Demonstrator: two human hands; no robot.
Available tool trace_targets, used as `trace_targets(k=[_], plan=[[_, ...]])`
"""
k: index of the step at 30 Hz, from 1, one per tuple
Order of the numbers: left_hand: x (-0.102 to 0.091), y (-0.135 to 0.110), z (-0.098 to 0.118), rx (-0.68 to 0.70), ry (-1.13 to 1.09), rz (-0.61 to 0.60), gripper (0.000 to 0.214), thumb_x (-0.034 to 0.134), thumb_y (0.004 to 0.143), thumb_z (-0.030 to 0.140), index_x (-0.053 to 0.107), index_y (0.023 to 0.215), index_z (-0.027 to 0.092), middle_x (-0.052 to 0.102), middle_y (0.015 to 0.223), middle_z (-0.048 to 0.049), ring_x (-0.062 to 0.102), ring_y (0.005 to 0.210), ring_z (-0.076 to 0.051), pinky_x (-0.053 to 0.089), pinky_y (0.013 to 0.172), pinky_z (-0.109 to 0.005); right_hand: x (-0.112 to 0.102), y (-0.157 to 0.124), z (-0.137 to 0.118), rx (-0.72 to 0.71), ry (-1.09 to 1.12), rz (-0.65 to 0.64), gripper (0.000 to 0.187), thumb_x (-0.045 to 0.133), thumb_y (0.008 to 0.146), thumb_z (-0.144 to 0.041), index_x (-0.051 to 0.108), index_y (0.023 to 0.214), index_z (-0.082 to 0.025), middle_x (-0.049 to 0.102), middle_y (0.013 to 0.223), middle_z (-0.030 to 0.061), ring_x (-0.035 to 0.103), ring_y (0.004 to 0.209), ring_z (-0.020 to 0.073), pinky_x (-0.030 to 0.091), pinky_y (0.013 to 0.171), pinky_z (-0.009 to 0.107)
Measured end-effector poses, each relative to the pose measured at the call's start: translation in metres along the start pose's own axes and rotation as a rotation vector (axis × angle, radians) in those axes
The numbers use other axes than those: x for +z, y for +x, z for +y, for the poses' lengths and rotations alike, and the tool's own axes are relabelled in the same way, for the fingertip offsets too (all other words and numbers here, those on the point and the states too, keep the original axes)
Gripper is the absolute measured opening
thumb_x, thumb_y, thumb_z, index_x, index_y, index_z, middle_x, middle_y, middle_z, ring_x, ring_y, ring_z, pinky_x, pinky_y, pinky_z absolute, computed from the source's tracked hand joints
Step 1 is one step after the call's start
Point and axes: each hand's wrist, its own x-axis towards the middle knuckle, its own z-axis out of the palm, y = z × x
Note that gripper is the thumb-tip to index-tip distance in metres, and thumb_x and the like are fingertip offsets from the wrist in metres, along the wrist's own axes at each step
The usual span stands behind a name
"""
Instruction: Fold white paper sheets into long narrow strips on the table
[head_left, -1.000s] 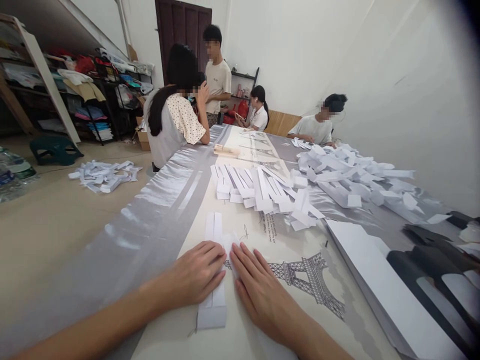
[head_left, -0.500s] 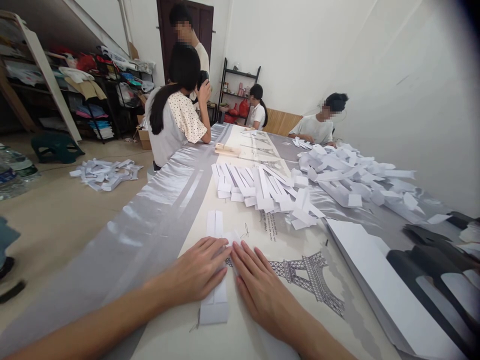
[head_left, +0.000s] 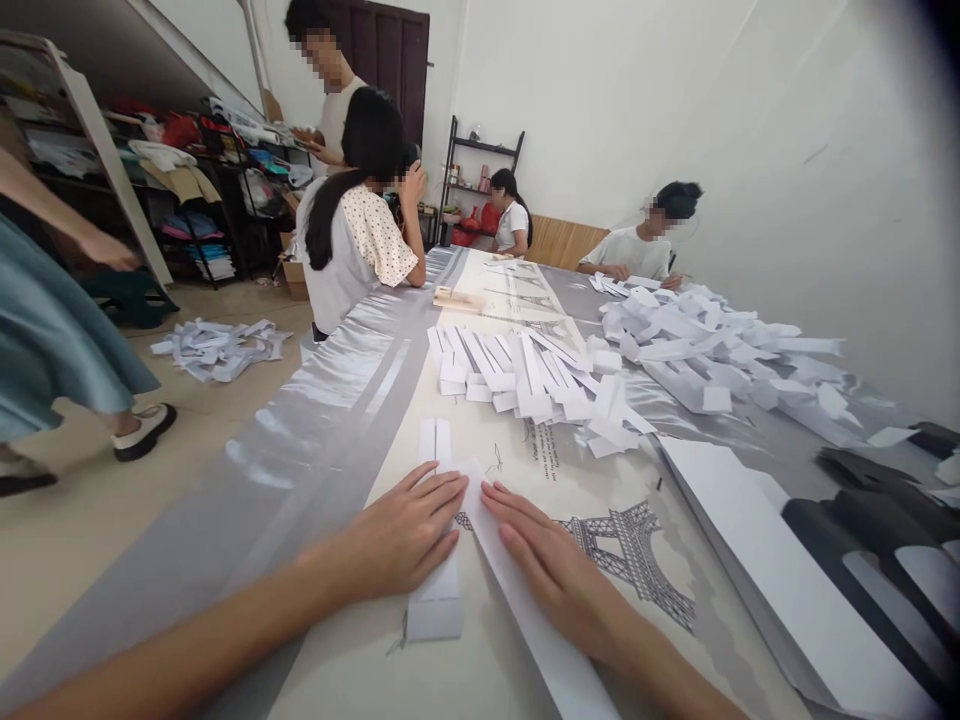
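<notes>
A long white folded paper strip (head_left: 525,590) lies slantwise on the Eiffel Tower tablecloth, running toward me. My right hand (head_left: 551,555) rests along its right side, fingers stretched out and fingertips at its far end. From the left, my left hand (head_left: 409,530) reaches over a shorter white folded paper piece (head_left: 435,620), partly covering it. Its extended fingertips touch the far tip of the long strip. Neither hand is wrapped around anything. The fingertips of both hands are close together.
Ahead lies a pile of folded white papers (head_left: 517,375), with a larger heap (head_left: 697,340) to the right. A stack of white sheets (head_left: 757,540) sits beside dark rolled material (head_left: 855,530). Several people are around the table; one walker in a blue skirt (head_left: 67,330) is at left.
My right hand has shifted slightly right and away from my left fingertips, exposing more of the long strip. A person in a blue skirt has come into view at left.
</notes>
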Motion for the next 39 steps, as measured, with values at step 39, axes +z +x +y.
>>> trace_targets(k=[39], plan=[[-0.006, 0.016, -0.009, 0.060, -0.086, -0.125, 0.050, 0.038, 0.104, 0.028, 0.035, 0.152, 0.014, 0.047, 0.153, -0.0134, 0.041, 0.143, -0.025, 0.031, 0.118, -0.041, 0.017, -0.004, 0.005, -0.250, -0.332, 0.157, 0.047, 0.036, 0.102, -0.012, 0.040, 0.149, -0.015, 0.052, 0.145, 0.0176, 0.041, 0.143, 0.0310, 0.047, 0.113, 0.053]])
